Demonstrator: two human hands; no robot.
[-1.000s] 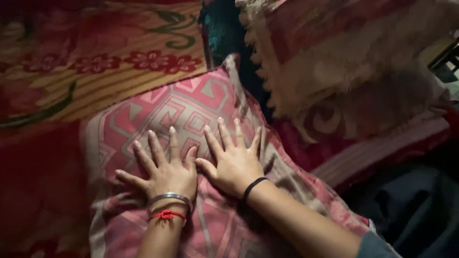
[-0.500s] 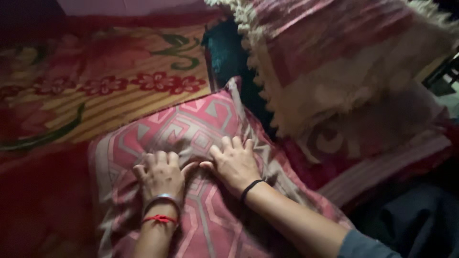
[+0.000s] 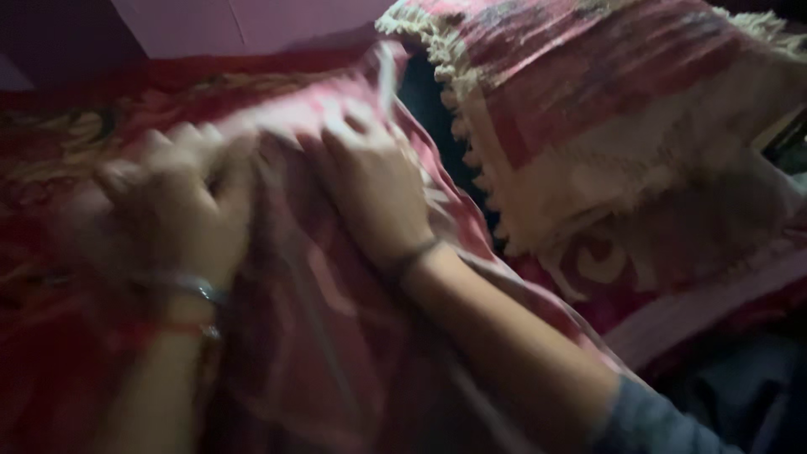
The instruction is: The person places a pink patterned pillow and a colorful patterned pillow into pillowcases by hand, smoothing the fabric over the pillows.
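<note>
Both hands, left hand and right hand, clenched on the pink patterned fabric pillow lying on the red floral bedspread; risk: grip slips off bunched cloth, or pillow snags the fringed pink-and-cream blanket beside it.

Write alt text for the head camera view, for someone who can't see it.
Two bare hands, left hand and right hand, grip a pink patterned pillow on a red floral bedspread. A fringed pink and cream blanket lies to the right; the picture is blurred.
</note>
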